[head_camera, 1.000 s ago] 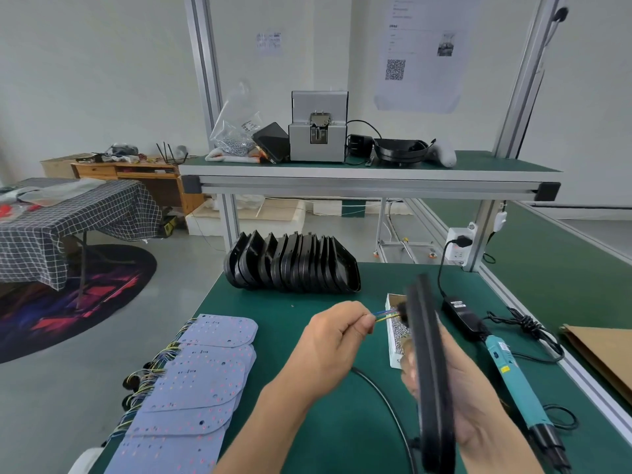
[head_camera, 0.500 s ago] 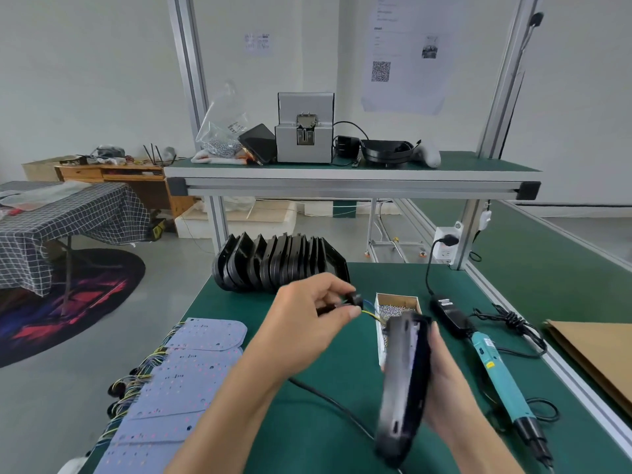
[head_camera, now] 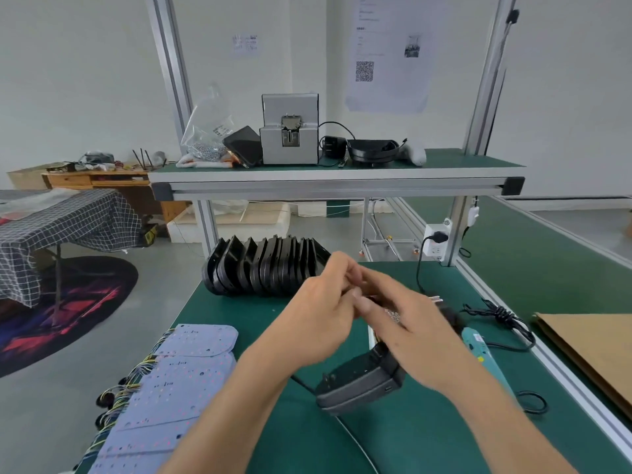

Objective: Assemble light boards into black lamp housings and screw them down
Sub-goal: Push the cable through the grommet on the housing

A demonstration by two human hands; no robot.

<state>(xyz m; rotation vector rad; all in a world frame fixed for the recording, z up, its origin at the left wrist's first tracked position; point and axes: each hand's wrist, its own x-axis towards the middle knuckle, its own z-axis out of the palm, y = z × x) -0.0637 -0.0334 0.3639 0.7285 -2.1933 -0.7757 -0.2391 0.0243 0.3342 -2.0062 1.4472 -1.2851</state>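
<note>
A: How do the hands stand?

B: The left hand [head_camera: 321,316] and the right hand [head_camera: 407,323] meet above the green bench mat [head_camera: 239,302], fingertips together. The left fingers curl inward toward the right hand; the right is blurred, its fingers bent loosely. Something small seems to sit between them, but what it is, and whether either hand really pinches it, cannot be told.

A: And the lamp housing?

B: One black lamp housing [head_camera: 359,381] sits just under the right wrist, tilted, its matte ribbed edge turned toward the camera, with a small slot in that edge. Whether the right hand touches it is hidden. A thin black cable [head_camera: 302,383] runs out from its left side.

A: The other parts?

B: A row of black housings [head_camera: 263,268], glossy and curved, stands on edge at the far end of the mat. The light boards [head_camera: 178,381] lie overlapped at the left: flat, pale lilac, round-cornered, dotted with tiny holes, with yellow and dark wires bunched along their left edge.

A: Tools?

B: A teal electric screwdriver [head_camera: 477,347] lies to the right of the hands, its black cord coiled nearby. A small box of shiny screws [head_camera: 393,314] shows partly between the fingers
</note>
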